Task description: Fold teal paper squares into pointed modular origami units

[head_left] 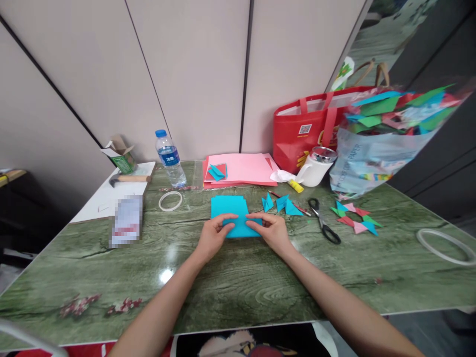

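Head view: we're using a green wood-grain table (pixel 178 297) beside a pale panelled wall (pixel 197 74), and our left hand (pixel 213 235) and right hand (pixel 274 232) are holding the blue paper (pixel 228 206) in narrow grips, kinda mid-table. We're also counting two white rings (pixel 170 210), one bottle (pixel 170 157), one mug (pixel 314 171), one hammer (pixel 132 178), one pair of scissors (pixel 320 218)

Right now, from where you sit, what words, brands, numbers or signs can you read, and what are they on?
"PAPER": on the plastic bag; the lettering before it is too blurred.
A QR code, no words: on the red bag; the line beneath is too small to read.
Water bottle: white characters on a blue label, too blurred.
Green box: print too small.
Pixelated item: reddish marking, unreadable.
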### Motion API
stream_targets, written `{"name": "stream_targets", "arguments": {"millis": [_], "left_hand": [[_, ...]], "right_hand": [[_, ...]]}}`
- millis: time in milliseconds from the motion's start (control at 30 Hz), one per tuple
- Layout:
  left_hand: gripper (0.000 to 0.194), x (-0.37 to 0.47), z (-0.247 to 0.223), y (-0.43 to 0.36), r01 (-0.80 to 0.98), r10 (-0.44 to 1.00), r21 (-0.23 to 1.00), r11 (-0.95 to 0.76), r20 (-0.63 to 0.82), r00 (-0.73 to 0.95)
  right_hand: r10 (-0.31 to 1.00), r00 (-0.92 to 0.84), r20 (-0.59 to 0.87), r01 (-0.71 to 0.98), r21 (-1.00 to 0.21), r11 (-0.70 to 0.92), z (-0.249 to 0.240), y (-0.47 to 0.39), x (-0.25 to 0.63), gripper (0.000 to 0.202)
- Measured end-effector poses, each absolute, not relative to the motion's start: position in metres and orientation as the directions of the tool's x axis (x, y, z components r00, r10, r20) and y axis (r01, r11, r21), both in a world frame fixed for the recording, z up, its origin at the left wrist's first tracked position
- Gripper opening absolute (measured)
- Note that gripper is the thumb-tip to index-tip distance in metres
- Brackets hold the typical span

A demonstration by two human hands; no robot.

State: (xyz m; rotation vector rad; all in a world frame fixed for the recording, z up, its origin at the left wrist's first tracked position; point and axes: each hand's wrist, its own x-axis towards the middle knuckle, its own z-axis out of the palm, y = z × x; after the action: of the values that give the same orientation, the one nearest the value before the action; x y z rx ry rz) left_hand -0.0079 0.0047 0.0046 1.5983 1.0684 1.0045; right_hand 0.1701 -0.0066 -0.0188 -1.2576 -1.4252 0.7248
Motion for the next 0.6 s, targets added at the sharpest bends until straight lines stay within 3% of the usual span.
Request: {"name": "stream_targets", "arguments": {"millis": [267, 600], "left_hand": [[0.023, -0.0079, 0.0032, 0.0045, 0.236, 0.947, 0.947, -0.218, 0.146, 0.287], [0.021, -0.0088, 0.0030, 0.0045, 0.279, 0.927, 0.916, -0.288, 0.194, 0.321]], "right_hand": [[0.968, 0.051, 0.246, 0.160, -0.959, 0.235, -0.0205, -0.0025, 0.1714, 0.037], [0.967, 0.026, 0.254, 0.323, -0.917, 0.233, -0.0140, -0.0062, 0.1733, 0.020]]}}
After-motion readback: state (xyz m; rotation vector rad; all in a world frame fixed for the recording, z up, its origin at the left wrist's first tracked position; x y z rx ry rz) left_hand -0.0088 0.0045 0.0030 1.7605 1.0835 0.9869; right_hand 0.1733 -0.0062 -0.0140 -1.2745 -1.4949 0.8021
